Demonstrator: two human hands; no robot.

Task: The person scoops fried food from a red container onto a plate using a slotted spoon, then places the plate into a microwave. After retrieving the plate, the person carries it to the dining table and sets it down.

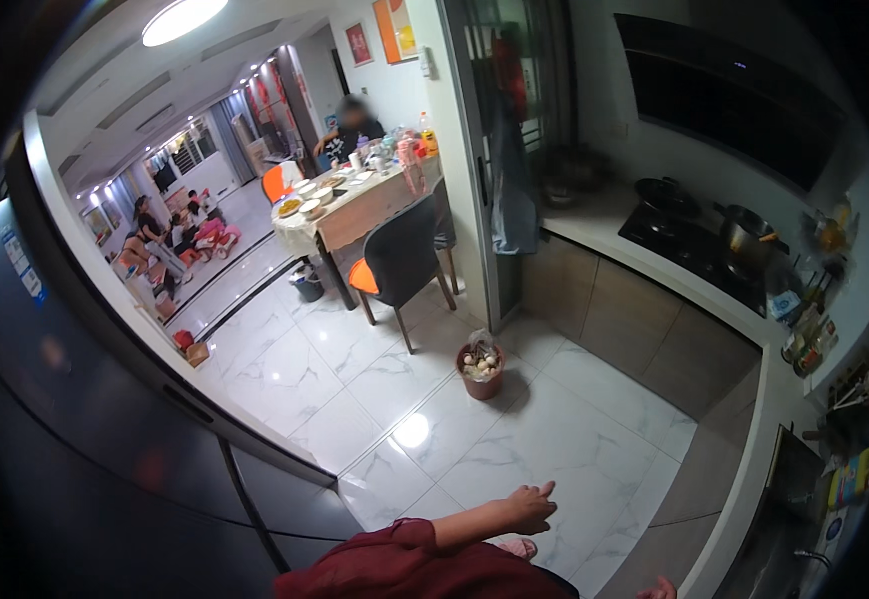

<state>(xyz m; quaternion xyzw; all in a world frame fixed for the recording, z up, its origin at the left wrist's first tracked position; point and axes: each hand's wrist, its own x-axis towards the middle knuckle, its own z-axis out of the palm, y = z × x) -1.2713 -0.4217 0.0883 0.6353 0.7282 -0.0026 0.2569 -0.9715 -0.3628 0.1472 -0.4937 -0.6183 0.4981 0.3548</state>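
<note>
My left hand (533, 508) hangs over the marble-patterned tile floor (591, 427), index finger stretched out and the others loosely curled. Nothing shows in it. Beneath the dark red sleeve (412, 543), a pink slipper (522, 549) is partly visible. Only some fingers of my right hand (659, 589) show at the bottom edge, near the kitchen counter (719, 517); its palm is cut off. On the floor ahead stands a reddish-brown bucket (482, 389), lined with a clear plastic bag and holding pale round pieces I cannot identify.
Dark refrigerator doors (105, 419) rise at left. Right are the hob (685, 251), a metal pot (745, 230) and the sink (779, 509). Beyond the doorway, a chair (400, 254) stands by a dining table (359, 213) with dishes; a person (356, 131) sits there. Several people are farther back.
</note>
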